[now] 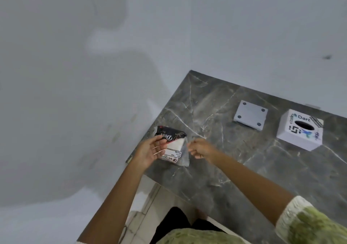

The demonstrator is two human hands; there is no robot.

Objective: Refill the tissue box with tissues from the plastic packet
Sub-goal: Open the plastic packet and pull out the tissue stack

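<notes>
We see the packet [171,146] near the left corner of the marble counter [244,168], propped up in the left hand [150,152], whose fingers lie spread against its face. The right hand [200,148] sits just beside the packet's right edge, fingers curled in a pinch; we cannot tell whether they grip the clear wrap. White tissues [176,144] show through the packet. The box [300,129] stands well apart at the right, its oval slot up, with a grey plate [250,115] just beside it.
</notes>
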